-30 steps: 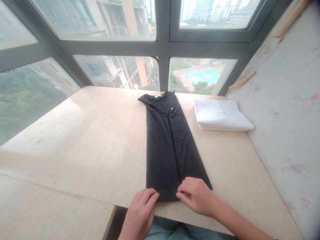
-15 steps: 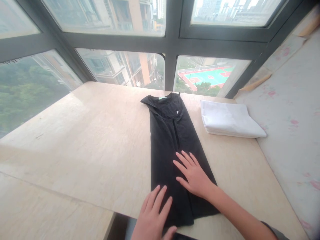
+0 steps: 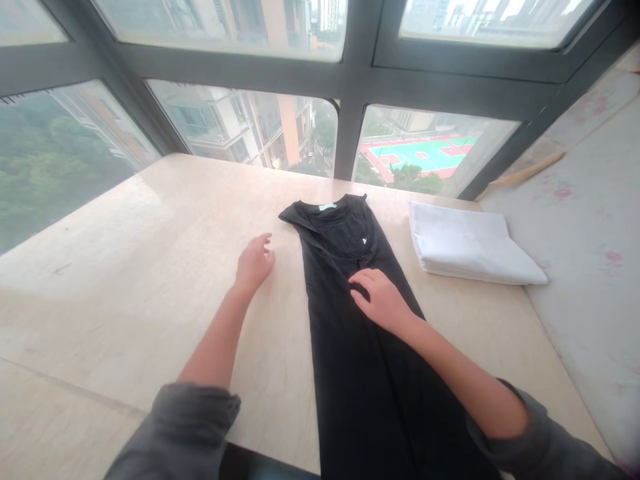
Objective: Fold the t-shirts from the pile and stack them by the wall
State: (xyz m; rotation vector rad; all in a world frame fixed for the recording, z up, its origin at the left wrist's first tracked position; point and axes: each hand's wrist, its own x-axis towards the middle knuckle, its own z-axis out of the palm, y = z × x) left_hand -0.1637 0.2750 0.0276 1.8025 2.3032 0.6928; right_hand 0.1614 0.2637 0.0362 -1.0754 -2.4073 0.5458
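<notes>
A black shirt [image 3: 350, 373] lies folded lengthwise on the pale tabletop, its round neckline and light label toward the window. A small white mark shows near its collar, and its near end runs out of the bottom of the view. To the left of the shirt, my left hand [image 3: 255, 262] is over bare tabletop with fingers loosely bent and nothing in them. My right hand [image 3: 384, 300] is over the upper part of the shirt, thumb and fingers apart and curved; whether the fingertips touch the cloth I cannot tell.
A folded white cloth stack [image 3: 475, 247] lies on the right of the tabletop [image 3: 125, 287], near the flowered wall [image 3: 595, 260]. Grey window frames [image 3: 350, 120] border the far side. A dark gap [image 3: 260, 463] shows at the near edge.
Both hands have moved away from me, up toward the collar; my left hand has left the shirt's near end and gone left of it. The near end now reaches past the view's bottom.
</notes>
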